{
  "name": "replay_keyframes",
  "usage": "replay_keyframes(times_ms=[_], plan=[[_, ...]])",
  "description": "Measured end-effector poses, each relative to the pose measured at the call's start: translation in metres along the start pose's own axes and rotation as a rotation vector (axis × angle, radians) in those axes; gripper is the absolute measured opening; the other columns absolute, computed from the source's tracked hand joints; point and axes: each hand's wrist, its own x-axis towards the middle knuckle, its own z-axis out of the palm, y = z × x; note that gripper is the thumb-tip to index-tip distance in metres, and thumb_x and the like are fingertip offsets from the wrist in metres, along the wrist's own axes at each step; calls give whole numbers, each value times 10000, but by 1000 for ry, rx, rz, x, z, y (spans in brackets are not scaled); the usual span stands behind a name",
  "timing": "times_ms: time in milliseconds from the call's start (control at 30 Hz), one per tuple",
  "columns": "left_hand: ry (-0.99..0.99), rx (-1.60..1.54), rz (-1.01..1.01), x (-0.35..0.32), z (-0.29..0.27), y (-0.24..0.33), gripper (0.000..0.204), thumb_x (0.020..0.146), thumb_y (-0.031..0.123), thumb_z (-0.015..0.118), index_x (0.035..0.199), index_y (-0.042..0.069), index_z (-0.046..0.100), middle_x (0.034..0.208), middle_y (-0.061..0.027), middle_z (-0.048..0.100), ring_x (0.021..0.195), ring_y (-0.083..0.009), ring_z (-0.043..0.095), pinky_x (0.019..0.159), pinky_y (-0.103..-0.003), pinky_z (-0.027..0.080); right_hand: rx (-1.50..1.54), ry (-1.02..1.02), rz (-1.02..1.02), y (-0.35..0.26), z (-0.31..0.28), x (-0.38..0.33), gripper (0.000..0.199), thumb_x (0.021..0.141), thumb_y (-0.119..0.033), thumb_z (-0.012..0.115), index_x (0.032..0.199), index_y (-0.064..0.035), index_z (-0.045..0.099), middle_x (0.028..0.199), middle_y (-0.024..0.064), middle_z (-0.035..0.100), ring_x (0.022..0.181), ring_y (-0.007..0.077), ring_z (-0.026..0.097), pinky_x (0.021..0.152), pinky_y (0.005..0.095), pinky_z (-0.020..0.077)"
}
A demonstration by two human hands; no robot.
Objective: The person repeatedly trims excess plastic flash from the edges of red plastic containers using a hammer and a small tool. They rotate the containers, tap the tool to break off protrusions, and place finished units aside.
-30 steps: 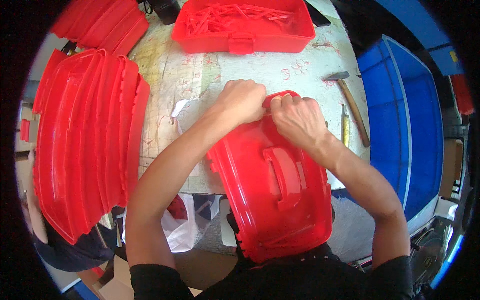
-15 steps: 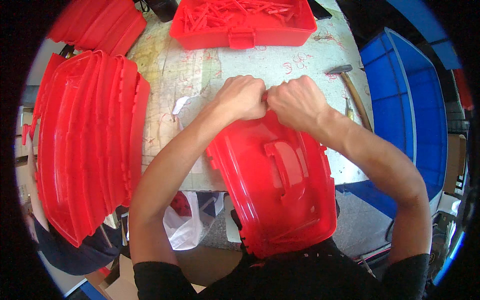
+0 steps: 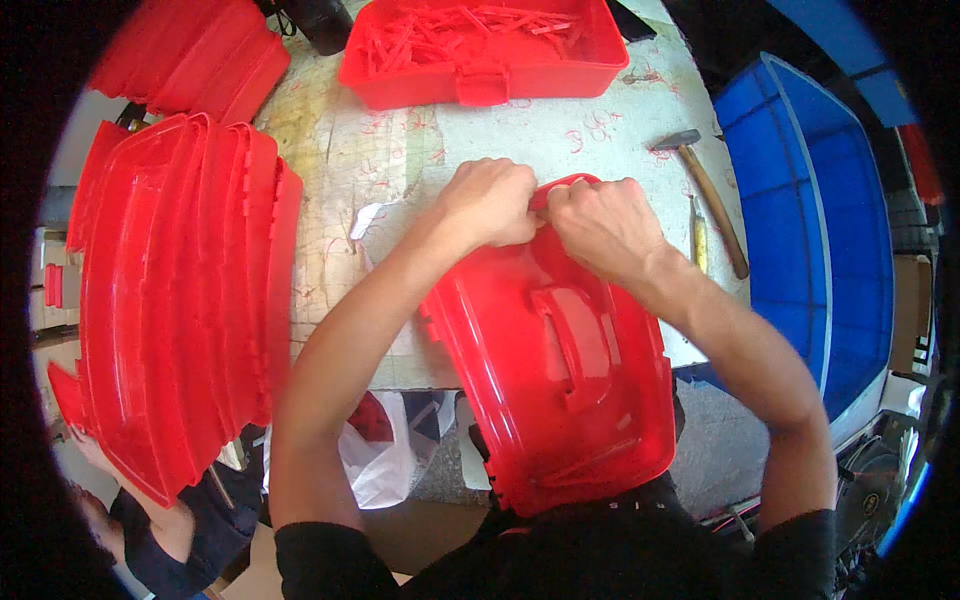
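A glossy red plastic box lid point(image 3: 520, 340) with a raised moulded handle point(image 3: 580, 345) lies slanted over the table's near edge, its near end against my body. My left hand point(image 3: 492, 203) is closed at the lid's far end, fingers curled under and mostly hidden. Right beside it, my right hand point(image 3: 605, 222) is also closed on that end, knuckles up. A bit of red plastic shows between the two fists; whether it is a separate part I cannot tell.
A red box point(image 3: 485, 85) of thin red strips stands at the back. Stacked red lids point(image 3: 180, 300) rise on the left, near another person's arm point(image 3: 170, 520). A hammer point(image 3: 715, 205), a yellow-handled tool point(image 3: 700, 240) and a blue crate point(image 3: 800, 220) are on the right.
My fists have moved slightly apart and the right one a little lower, baring the lid's far rim. Another person's arm has come in at lower left by the stack.
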Motion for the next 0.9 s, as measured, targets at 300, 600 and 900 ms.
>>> replay_keyframes(times_ms=[300, 600, 900], plan=[[-38, -50, -11, -1, 0, -4, 318, 776, 282, 725, 883, -17, 721, 906, -249, 703, 921, -404, 683, 820, -471, 543, 86, 43, 131, -1, 3, 5, 174, 862, -147, 631, 985, -33, 585, 769, 154, 706, 712, 285, 730, 541, 378, 559], [63, -354, 36, -32, -25, -25, 792, 763, 413, 778, 1359, -40, 520, 1330, -257, 592, 1236, -331, 585, 1035, -379, 456, 65, -63, -5, 22, -4, 6, 186, 852, -175, 631, 963, -26, 639, 796, 158, 716, 724, 311, 726, 618, 425, 575], [993, -1120, -668, -315, 87, 75, 504, 883, 141, 669, 1339, -28, 532, 1318, -141, 584, 1165, -222, 589, 971, -359, 473, 111, -88, 279, 35, -16, -72, 263, 917, -253, 598, 796, -35, 684, 713, 188, 701, 665, 343, 714, 621, 445, 568]])
